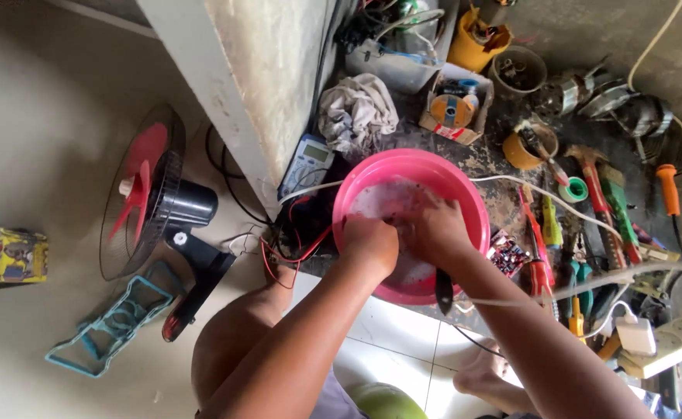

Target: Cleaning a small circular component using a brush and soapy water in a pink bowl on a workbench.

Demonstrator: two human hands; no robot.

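Observation:
Both my hands are down inside a round pink plastic basin (364, 174) on the dark work surface. My left hand (369, 242) is curled into a fist near the basin's front-left rim. My right hand (432, 226) lies beside it, fingers bent over something pale and wet in the basin that I cannot make out. The hands touch each other. What either one holds is hidden under the fingers and the cloudy liquid.
A multimeter (306, 164) with red leads lies left of the basin, a crumpled rag (356, 112) behind it. Screwdrivers, pliers and a hammer (593, 190) crowd the right side, with a power strip (670, 345). A small fan (151, 198) lies on the floor at left.

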